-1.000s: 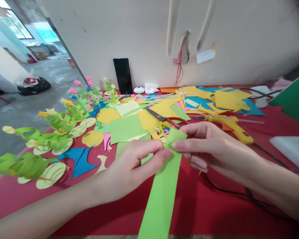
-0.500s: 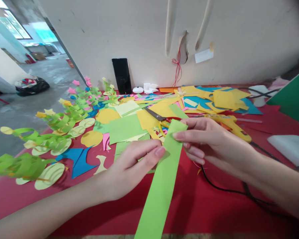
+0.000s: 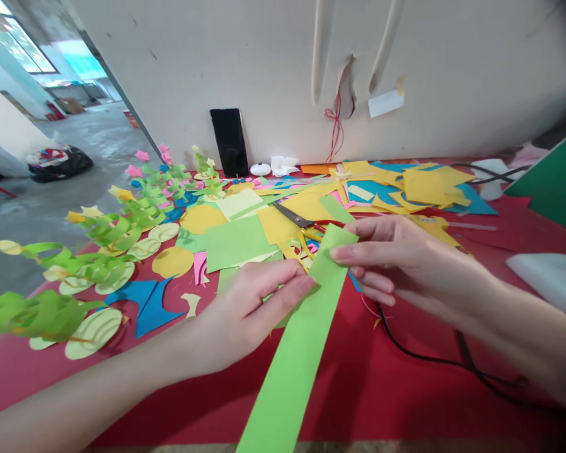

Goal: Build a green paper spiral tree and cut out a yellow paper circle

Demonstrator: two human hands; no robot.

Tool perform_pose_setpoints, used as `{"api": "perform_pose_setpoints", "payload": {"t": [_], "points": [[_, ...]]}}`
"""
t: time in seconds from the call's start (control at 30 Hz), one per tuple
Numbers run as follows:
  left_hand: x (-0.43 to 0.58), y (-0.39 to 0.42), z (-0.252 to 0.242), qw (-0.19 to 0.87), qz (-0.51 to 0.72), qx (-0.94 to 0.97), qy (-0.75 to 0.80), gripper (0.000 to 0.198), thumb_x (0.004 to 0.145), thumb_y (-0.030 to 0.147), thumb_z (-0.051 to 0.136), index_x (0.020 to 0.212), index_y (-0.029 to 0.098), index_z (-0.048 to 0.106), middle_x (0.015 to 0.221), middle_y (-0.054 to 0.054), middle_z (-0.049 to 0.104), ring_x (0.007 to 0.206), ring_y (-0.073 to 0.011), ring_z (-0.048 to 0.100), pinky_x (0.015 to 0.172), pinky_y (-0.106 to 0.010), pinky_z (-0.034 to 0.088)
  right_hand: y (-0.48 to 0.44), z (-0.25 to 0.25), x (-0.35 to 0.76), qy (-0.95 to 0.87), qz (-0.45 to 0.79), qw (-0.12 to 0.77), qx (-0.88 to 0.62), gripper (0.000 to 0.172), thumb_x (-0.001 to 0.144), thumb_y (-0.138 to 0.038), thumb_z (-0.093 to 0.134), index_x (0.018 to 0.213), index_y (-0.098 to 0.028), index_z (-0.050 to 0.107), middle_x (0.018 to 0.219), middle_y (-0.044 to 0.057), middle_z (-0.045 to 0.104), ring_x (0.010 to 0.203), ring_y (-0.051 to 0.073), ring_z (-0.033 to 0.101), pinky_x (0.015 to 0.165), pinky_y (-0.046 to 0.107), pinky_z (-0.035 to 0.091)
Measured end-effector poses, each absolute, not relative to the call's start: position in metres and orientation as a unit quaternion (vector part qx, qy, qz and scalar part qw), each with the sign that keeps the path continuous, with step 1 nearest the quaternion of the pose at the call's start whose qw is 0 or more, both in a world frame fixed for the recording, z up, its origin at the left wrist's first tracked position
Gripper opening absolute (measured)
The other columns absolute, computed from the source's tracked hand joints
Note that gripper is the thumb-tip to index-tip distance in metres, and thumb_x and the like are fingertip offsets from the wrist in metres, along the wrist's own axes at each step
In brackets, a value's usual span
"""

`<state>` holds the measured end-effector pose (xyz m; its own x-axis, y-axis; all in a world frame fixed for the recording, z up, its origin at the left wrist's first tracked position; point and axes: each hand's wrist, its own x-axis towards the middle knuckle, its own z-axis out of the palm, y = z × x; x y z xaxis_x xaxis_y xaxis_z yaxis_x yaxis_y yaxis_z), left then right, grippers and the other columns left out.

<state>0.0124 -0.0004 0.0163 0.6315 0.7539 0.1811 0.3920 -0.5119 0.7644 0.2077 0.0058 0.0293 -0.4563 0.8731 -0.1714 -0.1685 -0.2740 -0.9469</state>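
Note:
A long light-green paper strip (image 3: 296, 352) runs from the bottom edge of the view up to my hands, above the red table (image 3: 396, 390). My right hand (image 3: 405, 264) pinches the strip's far end between thumb and fingers. My left hand (image 3: 249, 311) pinches the strip's left edge a little lower down. Both hands are closed on the paper. Scissors with red handles (image 3: 304, 223) lie just behind my hands, partly under paper.
Green paper spiral trees on pale discs (image 3: 94, 258) line the table's left edge. Yellow, green and blue paper scraps (image 3: 405, 189) cover the back. A yellow glue gun (image 3: 436, 228) lies behind my right hand, its black cord (image 3: 453, 365) trailing right. A black phone (image 3: 229, 141) leans on the wall.
The folded tip of the strip has been flattened out, and the strip now lies straighter and leans more to the left at its near end. Both hands shifted slightly.

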Motion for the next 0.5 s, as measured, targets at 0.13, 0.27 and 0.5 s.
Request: {"api": "perform_pose_setpoints", "payload": {"t": [0.13,0.27,0.5], "points": [[0.0135,0.0016,0.016,0.33,0.232,0.84,0.363,0.03,0.09,0.027,0.037,0.061,0.018,0.038,0.055,0.006,0.035,0.05,-0.0077,0.035,0.048,-0.018,0.031,0.0054,0.0292,0.2062,-0.471,0.7,0.371,-0.388,0.017,0.069,-0.011,0.065,0.058,-0.014,0.052,0.038,-0.008,0.044,0.032,0.001,0.037,0.033,0.01,0.034],[0.0153,-0.002,0.0112,0.326,0.253,0.825,0.387,0.033,0.09,0.033,0.035,0.061,0.019,0.043,0.054,0.005,0.039,0.05,-0.0101,0.038,0.05,-0.02,0.035,0.003,0.0276,0.2038,-0.462,0.701,0.368,-0.401,0.02,0.07,-0.014,0.064,0.058,-0.015,0.048,0.035,-0.008,0.042,0.031,0.002,0.038,0.033,0.011,0.031],[0.0146,-0.0043,0.008,0.331,0.246,0.821,0.394,0.03,0.087,0.032,0.039,0.061,0.019,0.044,0.054,0.005,0.039,0.051,-0.0094,0.04,0.05,-0.018,0.037,0.0038,0.0243,0.2019,-0.477,0.674,0.405,-0.393,0.021,0.074,-0.014,0.059,0.058,-0.015,0.047,0.045,-0.008,0.039,0.036,0.001,0.032,0.034,0.012,0.027]]}}
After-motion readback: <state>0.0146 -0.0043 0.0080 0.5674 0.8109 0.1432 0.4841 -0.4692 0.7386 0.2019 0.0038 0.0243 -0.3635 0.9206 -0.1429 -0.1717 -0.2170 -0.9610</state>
